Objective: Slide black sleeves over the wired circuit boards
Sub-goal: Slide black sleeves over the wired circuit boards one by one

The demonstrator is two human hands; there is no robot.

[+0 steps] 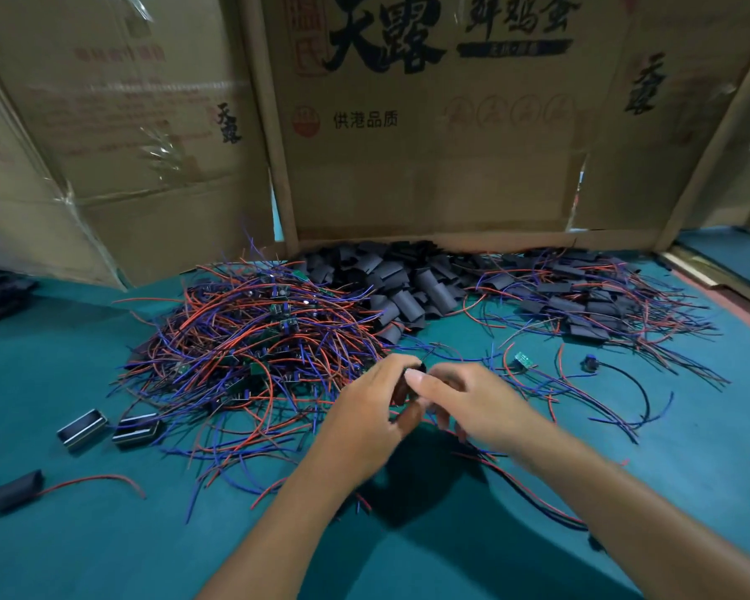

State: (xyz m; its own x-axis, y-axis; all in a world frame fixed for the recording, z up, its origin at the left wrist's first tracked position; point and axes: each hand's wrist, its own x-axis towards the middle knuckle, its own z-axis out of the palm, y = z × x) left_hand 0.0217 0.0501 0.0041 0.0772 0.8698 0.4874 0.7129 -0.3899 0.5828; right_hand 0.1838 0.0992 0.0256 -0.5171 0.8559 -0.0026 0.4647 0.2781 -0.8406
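Both hands meeting centre, left hand (364,409) and right hand (460,400) pinching a black sleeve (403,389), its axis hidden, tangled wired boards (256,344) lying at ten o'clock.

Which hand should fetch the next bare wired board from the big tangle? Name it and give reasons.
Left. The left hand is nearer the tangle of wired boards, which lies on its side. The right hand would have to cross over. Both now pinch a black sleeve.

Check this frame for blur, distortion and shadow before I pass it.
Head view: fingers of the right hand are motion-blurred; wide-angle lens bows the cardboard wall edges; both hands cast a dark shadow on the green table; wire pile stays reasonably sharp.
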